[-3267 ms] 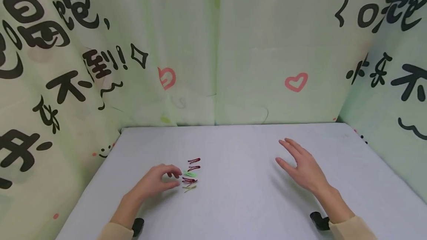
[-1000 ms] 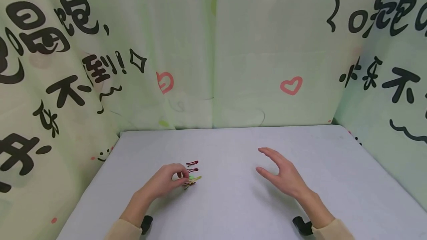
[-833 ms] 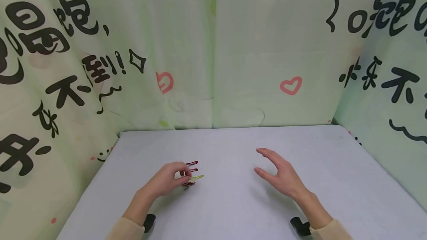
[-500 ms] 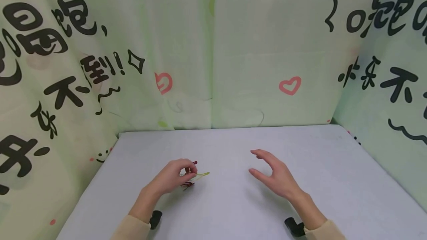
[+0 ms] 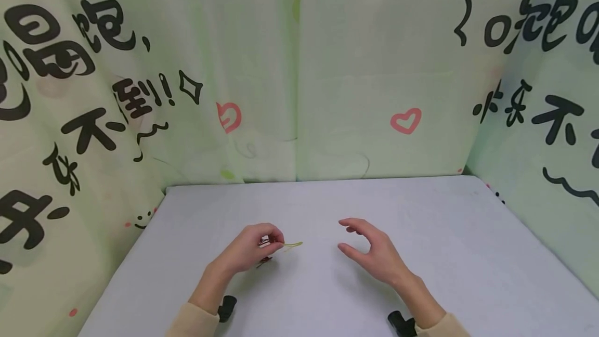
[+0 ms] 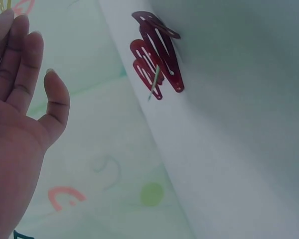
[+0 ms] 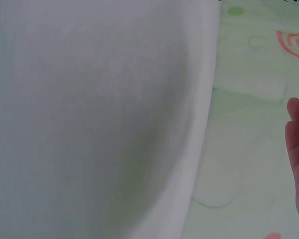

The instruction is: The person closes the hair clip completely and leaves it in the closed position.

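Observation:
My left hand pinches a yellow-green snap hair clip between thumb and fingers, its end pointing right above the white table. The clip's tip shows at the top left corner of the left wrist view. Behind and below that hand lie several dark red hair clips, partly hidden by it in the head view, with a pale green clip among them. Across a gap to the right, my right hand hovers with fingers loosely bent and nothing held. Only its fingers reach into the right wrist view.
A white cloth covers the table. Pale green curtains with black lettering and pink hearts stand along the back and both sides. A black wrist camera sits below my left wrist, another black camera below the right.
My left hand took hold of the yellow-green clip from the row, and lifted it and carried it right. My right hand moved left and somewhat nearer, narrowing the gap between both hands.

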`<state>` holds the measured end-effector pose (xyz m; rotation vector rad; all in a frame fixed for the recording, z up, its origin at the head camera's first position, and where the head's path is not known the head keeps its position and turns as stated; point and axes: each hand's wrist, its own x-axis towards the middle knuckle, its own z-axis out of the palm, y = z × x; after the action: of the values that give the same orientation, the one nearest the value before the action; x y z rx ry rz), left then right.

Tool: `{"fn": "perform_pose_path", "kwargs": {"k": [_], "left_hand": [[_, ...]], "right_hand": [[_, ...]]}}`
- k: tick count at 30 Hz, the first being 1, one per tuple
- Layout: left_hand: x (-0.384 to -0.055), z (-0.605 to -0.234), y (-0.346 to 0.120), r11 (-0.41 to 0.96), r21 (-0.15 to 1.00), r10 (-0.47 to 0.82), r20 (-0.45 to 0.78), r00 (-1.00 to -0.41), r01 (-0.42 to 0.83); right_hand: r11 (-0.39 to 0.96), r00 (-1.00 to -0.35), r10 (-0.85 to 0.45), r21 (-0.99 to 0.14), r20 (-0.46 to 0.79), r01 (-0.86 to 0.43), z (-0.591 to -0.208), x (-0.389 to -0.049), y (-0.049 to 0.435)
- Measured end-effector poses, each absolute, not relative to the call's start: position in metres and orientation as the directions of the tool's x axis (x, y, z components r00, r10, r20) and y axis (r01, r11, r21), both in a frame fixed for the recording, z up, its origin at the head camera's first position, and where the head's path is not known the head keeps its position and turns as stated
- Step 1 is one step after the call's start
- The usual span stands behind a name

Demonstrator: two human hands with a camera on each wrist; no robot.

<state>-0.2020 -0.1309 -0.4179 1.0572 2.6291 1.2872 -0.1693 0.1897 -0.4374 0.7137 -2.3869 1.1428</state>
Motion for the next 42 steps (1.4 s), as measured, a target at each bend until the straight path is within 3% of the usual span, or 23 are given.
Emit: {"fn": "perform_pose_path", "kwargs": {"k": [22,34,42], "left_hand": [[-0.200,-0.415,-0.106,0.372,0.715,0.596,0.305,-0.743,0.592],[-0.199,-0.418,-0.099,0.342,0.735,0.588,0.319,-0.743,0.586],[-0.196,-0.418,-0.094,0.307,0.808,0.513,0.305,-0.802,0.503]], "right_hand": [[0.331,-0.674,-0.314,-0.588,0.669,-0.738,-0.442,-0.170,0.150],[0.285,-0.689,-0.289,-0.627,0.665,-0.725,-0.443,-0.168,0.140],[0.307,-0.731,-0.270,-0.664,0.627,-0.682,-0.435,-0.168,0.138]]}}
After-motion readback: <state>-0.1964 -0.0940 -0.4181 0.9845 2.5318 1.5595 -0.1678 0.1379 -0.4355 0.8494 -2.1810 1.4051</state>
